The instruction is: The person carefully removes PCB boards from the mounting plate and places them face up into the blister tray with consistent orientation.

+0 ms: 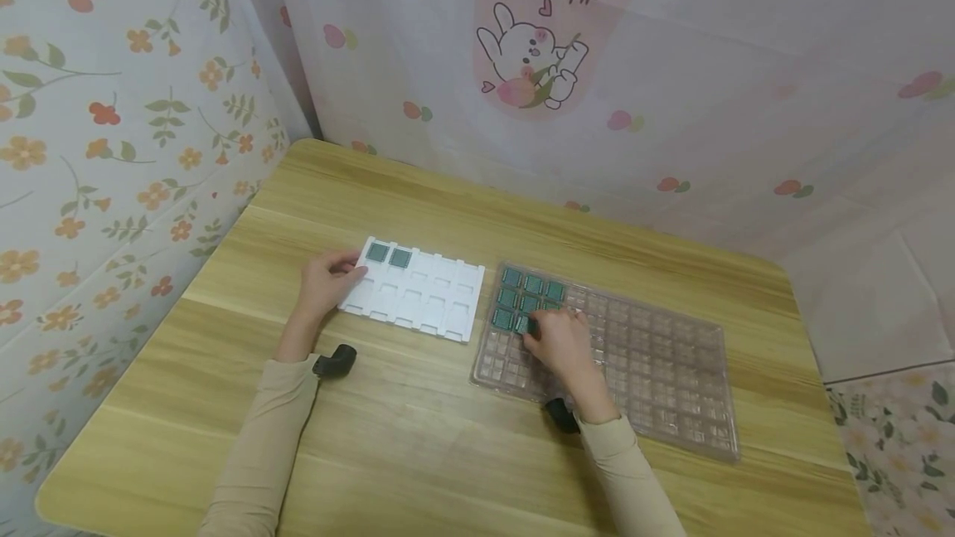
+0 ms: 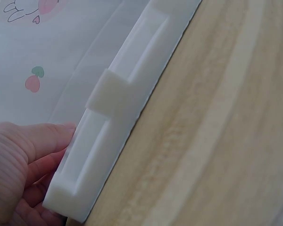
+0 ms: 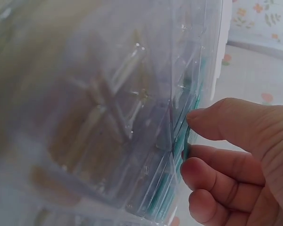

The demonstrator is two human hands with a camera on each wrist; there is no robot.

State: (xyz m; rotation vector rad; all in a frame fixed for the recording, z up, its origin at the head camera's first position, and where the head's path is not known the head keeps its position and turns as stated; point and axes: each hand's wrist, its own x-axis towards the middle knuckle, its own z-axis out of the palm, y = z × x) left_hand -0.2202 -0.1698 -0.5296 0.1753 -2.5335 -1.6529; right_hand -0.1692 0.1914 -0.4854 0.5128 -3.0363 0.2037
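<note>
My left hand (image 1: 326, 284) grips the left edge of a white plastic tray (image 1: 388, 292) with shallow pockets. In the left wrist view, the thumb (image 2: 52, 139) lies at the tray's rim and the other fingers curl beside its end. Two green square chips (image 1: 400, 258) sit in the tray's far-left pockets. To the right, my right hand (image 1: 563, 342) reaches over a clear plastic tray (image 1: 656, 355) whose far-left cells hold several similar chips (image 1: 511, 277). Thumb and index finger pinch a green chip (image 3: 186, 145) at its edge, with the remaining fingers curled.
Both trays lie on a wood-grain table (image 1: 418, 429), a narrow gap between them. Black wrist mounts (image 1: 337, 360) stick out from both sleeves. A floral curtain (image 1: 119, 147) borders the left, and a printed cloth (image 1: 671, 89) hangs behind the table's far edge.
</note>
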